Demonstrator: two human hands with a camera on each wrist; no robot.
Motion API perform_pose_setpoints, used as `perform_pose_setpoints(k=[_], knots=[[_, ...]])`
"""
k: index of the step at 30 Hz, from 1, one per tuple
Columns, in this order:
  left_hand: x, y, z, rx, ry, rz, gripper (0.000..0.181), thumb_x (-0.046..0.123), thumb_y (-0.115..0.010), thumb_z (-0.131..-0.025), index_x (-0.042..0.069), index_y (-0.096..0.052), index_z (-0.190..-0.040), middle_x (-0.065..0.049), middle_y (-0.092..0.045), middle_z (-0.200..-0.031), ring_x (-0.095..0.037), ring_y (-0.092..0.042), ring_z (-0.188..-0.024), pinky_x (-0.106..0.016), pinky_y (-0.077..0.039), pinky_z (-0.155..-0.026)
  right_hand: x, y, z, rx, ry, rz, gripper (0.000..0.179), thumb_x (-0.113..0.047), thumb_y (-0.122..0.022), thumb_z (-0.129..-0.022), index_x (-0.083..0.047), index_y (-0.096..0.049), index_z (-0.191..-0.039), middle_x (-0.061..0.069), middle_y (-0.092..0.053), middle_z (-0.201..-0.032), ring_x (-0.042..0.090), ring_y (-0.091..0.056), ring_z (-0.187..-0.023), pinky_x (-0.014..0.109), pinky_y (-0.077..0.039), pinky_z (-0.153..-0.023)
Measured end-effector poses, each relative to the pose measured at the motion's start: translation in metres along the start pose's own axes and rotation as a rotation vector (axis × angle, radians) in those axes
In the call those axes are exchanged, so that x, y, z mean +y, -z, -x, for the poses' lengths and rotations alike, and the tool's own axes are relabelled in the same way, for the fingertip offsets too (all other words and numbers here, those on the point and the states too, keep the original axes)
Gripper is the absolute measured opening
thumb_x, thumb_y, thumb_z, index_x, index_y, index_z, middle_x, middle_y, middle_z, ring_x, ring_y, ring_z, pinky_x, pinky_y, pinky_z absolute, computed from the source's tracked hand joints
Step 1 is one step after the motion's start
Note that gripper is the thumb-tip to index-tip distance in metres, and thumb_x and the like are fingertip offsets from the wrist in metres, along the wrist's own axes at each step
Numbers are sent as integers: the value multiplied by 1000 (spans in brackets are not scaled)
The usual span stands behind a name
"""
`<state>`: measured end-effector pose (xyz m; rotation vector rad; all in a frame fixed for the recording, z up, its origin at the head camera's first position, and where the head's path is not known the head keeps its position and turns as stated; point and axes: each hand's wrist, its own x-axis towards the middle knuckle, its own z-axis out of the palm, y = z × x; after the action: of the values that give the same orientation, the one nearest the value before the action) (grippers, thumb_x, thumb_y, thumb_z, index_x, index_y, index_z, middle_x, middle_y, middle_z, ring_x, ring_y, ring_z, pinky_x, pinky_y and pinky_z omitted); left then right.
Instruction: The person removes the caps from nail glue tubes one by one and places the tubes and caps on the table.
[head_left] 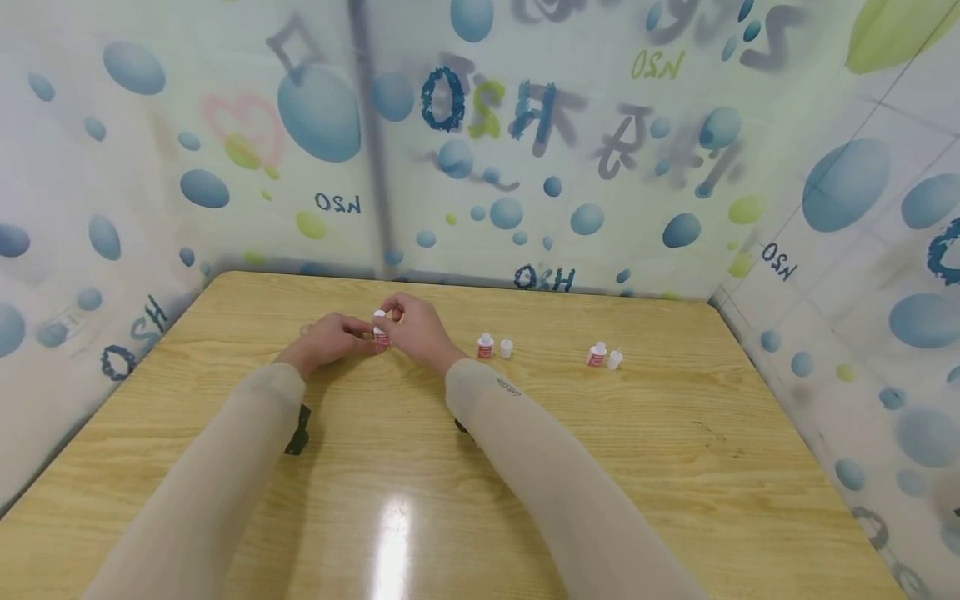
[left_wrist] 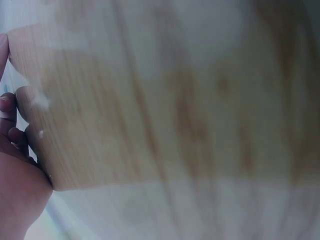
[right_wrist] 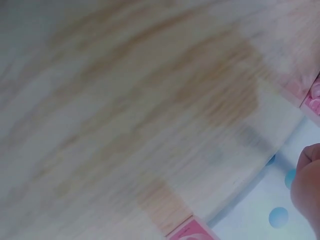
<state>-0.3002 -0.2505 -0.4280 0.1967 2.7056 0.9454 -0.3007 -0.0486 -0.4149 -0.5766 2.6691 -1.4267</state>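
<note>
Near the table's back left, a small white bottle with a red-pink label (head_left: 382, 337) stands between both hands. My left hand (head_left: 330, 342) holds it from the left, thumb low and fingers toward its side. From the right, my right hand (head_left: 422, 333) pinches the bottle near its white top. The left wrist view catches only part of the left hand (left_wrist: 20, 185) at its edge, without the bottle. In the right wrist view the right hand (right_wrist: 307, 185) is cut off at the right edge.
To the right stand a similar bottle (head_left: 485, 347) with a small white cup (head_left: 507, 348), then another bottle (head_left: 597, 355) and white cup (head_left: 615, 360). A pale object (head_left: 306, 329) is partly hidden behind the left hand. Patterned curtains (head_left: 465, 208) border the wooden table (head_left: 637, 467).
</note>
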Motion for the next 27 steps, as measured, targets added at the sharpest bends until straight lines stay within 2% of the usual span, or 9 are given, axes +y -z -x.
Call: perform_pose_setpoints(k=[6,13,17,21,27], knots=[[1,0,-2,-4,-4,-1,55,50,-74,-97,19,-70,-142,-17,-59,-156,-48,-39,-153,-83,4,-119,-1,3,1,-21,28,-9,14,-26,-67,-106,-16,-68,-116,0,-58,-97,12,-51,-77,22,-42,-62],[0,0,-4,-7,-12,-11,56,50,-75,-97,18,-70,-142,-18,-61,-154,-49,-42,-151,-84,2,-118,-2,4,0,-44,54,20,18,-18,-63,-108,-13,-70,-124,0,-59,-97,13,-54,-90,23,-43,-76],[-2,-1,-5,3,-17,-21,54,49,-75,-97,19,-71,-141,-17,-65,-149,-47,-46,-148,-83,-2,-117,0,2,-1,-43,65,25,22,-20,-66,-107,-11,-69,-127,0,-59,-96,11,-53,-84,21,-43,-71],[-3,-1,-4,9,-16,-28,52,49,-75,-97,20,-71,-141,-16,-66,-148,-46,-48,-148,-83,-2,-117,0,2,-1,-32,62,18,24,-24,-70,-105,-9,-68,-124,0,-58,-96,9,-49,-74,20,-41,-63],[1,0,0,5,-26,-29,53,48,-73,-98,19,-69,-143,-18,-63,-151,-49,-45,-148,-84,-1,-116,-1,2,0,-27,76,29,20,-23,-71,-104,-10,-69,-119,0,-58,-94,9,-49,-76,20,-41,-67]])
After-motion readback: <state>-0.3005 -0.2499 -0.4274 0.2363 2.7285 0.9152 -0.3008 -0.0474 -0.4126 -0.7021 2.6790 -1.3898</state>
